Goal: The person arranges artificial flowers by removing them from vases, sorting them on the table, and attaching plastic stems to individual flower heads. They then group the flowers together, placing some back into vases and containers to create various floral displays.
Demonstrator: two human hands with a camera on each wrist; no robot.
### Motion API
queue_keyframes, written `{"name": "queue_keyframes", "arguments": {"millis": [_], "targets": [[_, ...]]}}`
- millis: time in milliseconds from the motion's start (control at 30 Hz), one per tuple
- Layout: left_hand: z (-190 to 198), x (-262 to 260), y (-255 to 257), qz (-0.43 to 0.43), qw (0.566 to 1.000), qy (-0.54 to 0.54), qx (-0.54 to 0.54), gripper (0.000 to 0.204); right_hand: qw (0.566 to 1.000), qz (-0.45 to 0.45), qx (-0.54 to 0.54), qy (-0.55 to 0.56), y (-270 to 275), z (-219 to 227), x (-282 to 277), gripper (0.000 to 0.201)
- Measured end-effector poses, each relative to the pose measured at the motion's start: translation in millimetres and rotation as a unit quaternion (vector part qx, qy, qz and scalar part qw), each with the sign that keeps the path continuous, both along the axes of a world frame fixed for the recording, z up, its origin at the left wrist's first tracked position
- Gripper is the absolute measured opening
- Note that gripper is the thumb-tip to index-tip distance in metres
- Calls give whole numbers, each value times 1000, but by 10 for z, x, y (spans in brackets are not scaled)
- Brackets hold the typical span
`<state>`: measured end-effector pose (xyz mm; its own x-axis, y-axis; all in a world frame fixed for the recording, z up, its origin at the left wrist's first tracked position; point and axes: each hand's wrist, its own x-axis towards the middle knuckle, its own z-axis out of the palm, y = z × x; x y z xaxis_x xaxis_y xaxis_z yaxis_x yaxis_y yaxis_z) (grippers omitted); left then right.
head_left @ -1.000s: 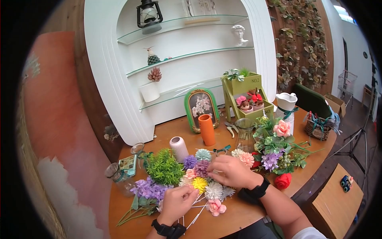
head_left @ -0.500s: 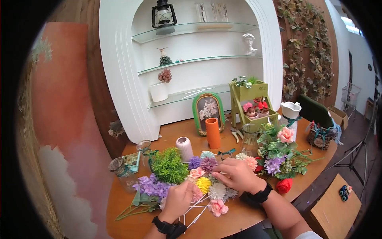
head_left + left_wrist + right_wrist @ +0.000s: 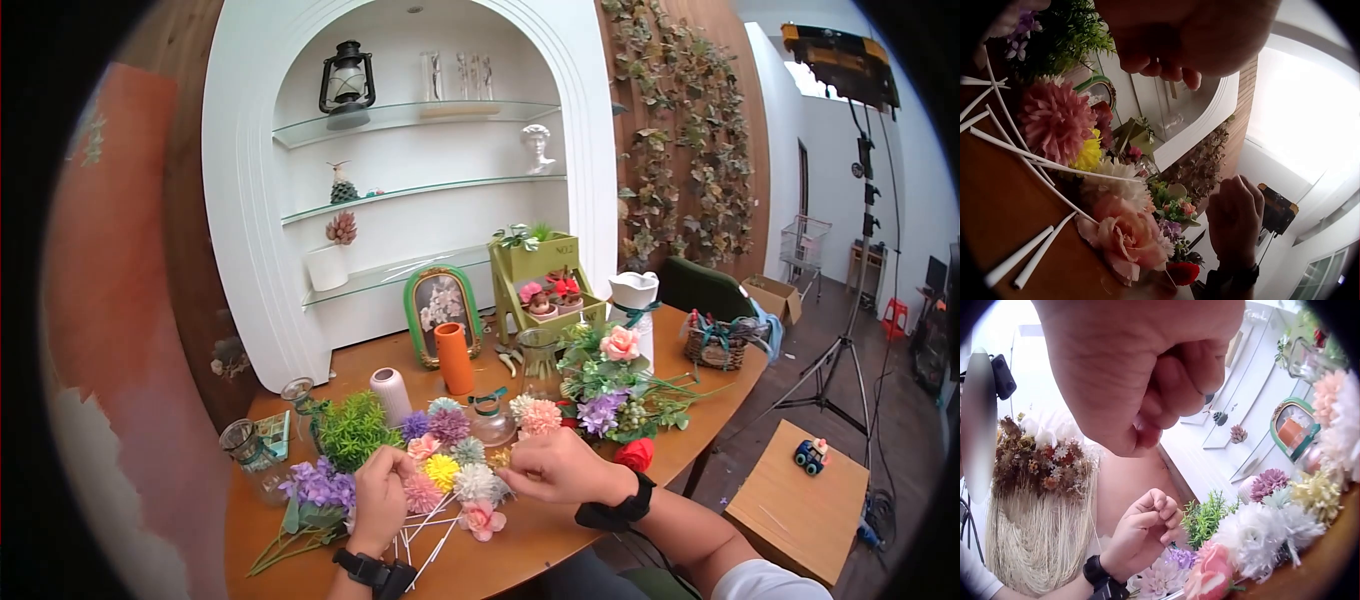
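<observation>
My left hand (image 3: pixel 383 495) is raised beside the pink pompom flower (image 3: pixel 421 496), its fingers curled and nothing visible in them. My right hand (image 3: pixel 560 468) hovers over the right of the flower pile, fingers folded in and thumb against them, with nothing visible in its grip. Between the hands lie a yellow flower (image 3: pixel 440 471), a white flower (image 3: pixel 476 484) and a pink rose (image 3: pixel 1125 237). Thin white stems (image 3: pixel 432 532) cross on the table before them. Purple flowers (image 3: pixel 322 486) and a green leafy plant (image 3: pixel 360 428) are just beyond my left hand.
Behind the flowers stand a pale ribbed vase (image 3: pixel 390 397), an orange vase (image 3: pixel 454 360) and several glass vases, one ribboned (image 3: pixel 492 425). A mixed bouquet (image 3: pixel 605 395) and a red rose (image 3: pixel 635 455) lie rightward. The wooden table (image 3: pixel 520 555) curves near my body.
The head view has turned to the right. My hands have drawn a little further apart, and the right hand has shifted off the mauve flower, which now shows with the grey-green one.
</observation>
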<state>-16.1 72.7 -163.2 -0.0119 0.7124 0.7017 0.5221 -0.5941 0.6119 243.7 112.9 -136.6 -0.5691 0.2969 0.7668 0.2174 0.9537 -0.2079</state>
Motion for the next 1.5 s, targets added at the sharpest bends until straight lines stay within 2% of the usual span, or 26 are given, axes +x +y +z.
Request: {"name": "queue_keyframes", "arguments": {"millis": [233,333,567,700,867,900,967,1067,1200,1333,1433,1500], "targets": [[1,-2,7,-3,999,5,44,13,997,-32,21,-73,-331,-298,476,32],[-32,-15,11,-38,999,1,24,13,991,-84,-2,-105,-443,-426,657,34],[-15,14,-20,-74,997,-6,24,12,985,-124,2,-119,-445,-448,725,32],[-29,-5,-2,-77,996,-33,1,12,973,-221,53,-42,-313,-285,786,25],[-52,-10,21,-67,997,-41,1,12,929,-363,66,27,77,-202,1264,9],[-52,0,20,-65,997,-42,6,12,927,-366,76,30,165,-177,1381,6],[-62,1,28,-72,996,-50,-3,13,899,-436,31,-7,227,-113,1579,9],[-92,-14,40,-79,995,-62,-12,13,875,-475,42,-77,468,-210,1960,16],[-71,-4,28,-85,993,-77,-25,15,866,-477,16,-147,827,-513,2375,27],[-84,-21,37,-93,990,-96,-41,16,859,-482,-2,-170,873,-551,2418,24],[-72,-19,27,-94,989,-101,-53,15,836,-511,-34,-196,858,-429,2390,18],[-71,-17,31,-93,988,-107,-57,15,851,-509,-4,-128,881,-373,2389,13]]}}
